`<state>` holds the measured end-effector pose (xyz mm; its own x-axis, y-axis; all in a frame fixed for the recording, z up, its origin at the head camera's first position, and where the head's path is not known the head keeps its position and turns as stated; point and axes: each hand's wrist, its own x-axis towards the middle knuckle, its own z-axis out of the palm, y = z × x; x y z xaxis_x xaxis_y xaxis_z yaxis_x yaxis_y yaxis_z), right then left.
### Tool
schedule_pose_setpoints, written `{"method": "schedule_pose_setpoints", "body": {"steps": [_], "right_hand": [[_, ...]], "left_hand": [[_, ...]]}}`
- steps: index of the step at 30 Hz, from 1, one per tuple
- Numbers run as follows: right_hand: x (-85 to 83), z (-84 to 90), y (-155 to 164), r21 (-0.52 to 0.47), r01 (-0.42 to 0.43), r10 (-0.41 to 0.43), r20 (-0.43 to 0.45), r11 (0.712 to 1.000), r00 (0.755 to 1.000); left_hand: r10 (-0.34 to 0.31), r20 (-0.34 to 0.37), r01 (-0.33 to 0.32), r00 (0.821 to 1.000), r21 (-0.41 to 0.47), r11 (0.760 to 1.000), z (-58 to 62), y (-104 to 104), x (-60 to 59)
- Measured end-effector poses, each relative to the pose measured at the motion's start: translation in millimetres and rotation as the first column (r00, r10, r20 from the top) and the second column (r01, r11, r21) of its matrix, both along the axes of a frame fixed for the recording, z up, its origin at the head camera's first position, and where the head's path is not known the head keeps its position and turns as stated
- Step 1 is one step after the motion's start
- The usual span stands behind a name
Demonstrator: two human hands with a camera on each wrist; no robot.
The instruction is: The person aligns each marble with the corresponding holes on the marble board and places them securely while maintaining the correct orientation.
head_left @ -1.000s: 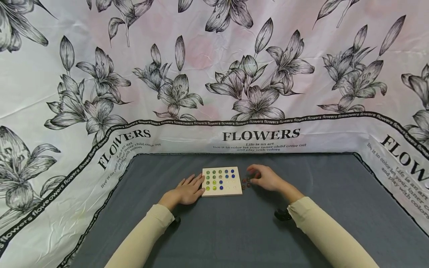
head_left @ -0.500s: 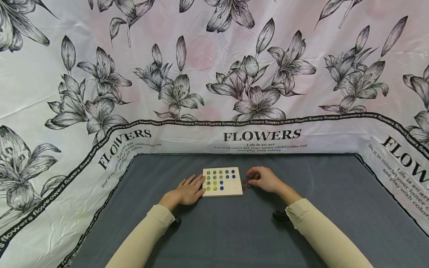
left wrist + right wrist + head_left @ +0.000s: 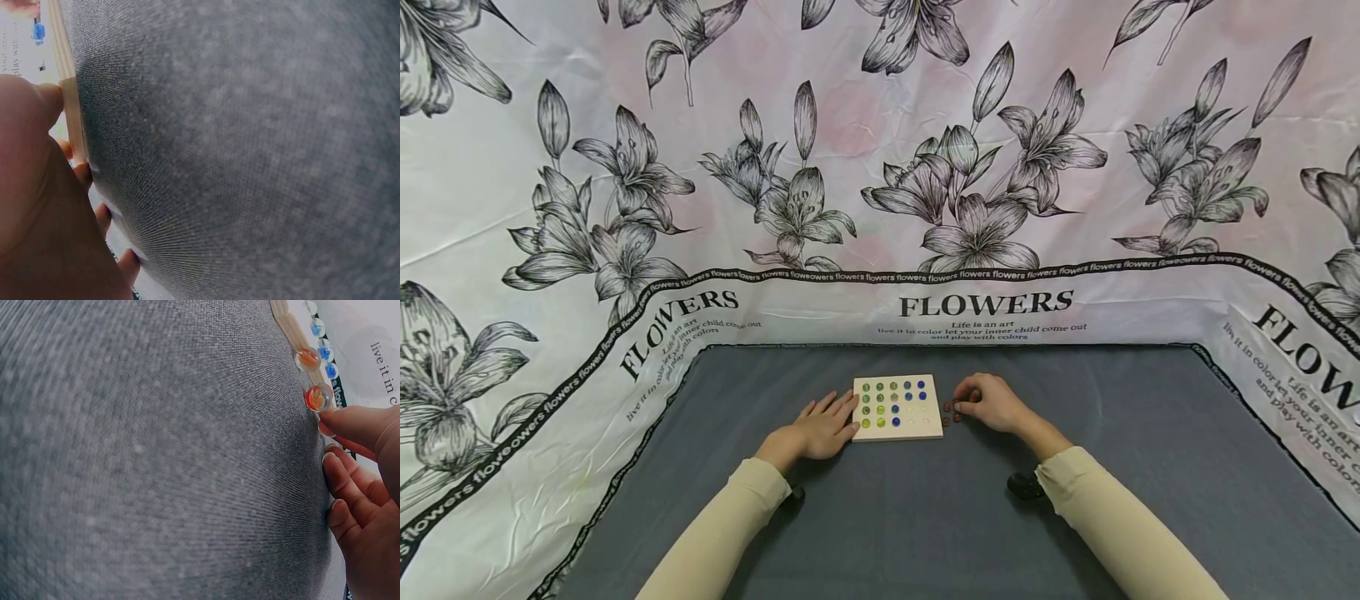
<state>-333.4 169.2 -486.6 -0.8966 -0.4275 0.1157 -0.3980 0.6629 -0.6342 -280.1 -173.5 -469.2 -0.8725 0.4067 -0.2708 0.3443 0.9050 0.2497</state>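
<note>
Right of the pale rectangular wooden board (image 3: 917, 431), your right hand (image 3: 992, 402) apparently pinches one of the clear glass marbles (image 3: 319, 398) swirled orange-red; your outspread left hand (image 3: 818, 427) touches the board's left edge.

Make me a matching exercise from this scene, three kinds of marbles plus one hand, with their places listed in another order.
1. Green round glass marbles
2. Blue round glass marbles
3. Orange-red round glass marbles
4. Bare left hand

A. Just outside the right edge of the pale rectangular wooden board
B. Against the board's left edge
C. In the board, including its top right corner
D. In the board, including its leftmost column

Pairs: 1-D, 2-C, 3-A, 4-B
</note>
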Motion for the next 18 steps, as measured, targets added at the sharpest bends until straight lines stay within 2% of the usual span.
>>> {"method": "schedule_pose_setpoints", "body": {"steps": [6, 18], "right_hand": [[-0.5, -0.7, 1, -0.011, 0.002, -0.002, 0.005, 1.000, 1.000], [2.9, 4.7, 11, -0.092, 0.001, 0.004, 0.056, 0.996, 0.998]], "left_hand": [[0.000, -0.006, 0.000, 1.000, -0.005, 1.000, 1.2, 1, 0.9], [-0.001, -0.006, 0.001, 1.000, 0.002, 1.000, 1.7, 1, 1.9]]}}
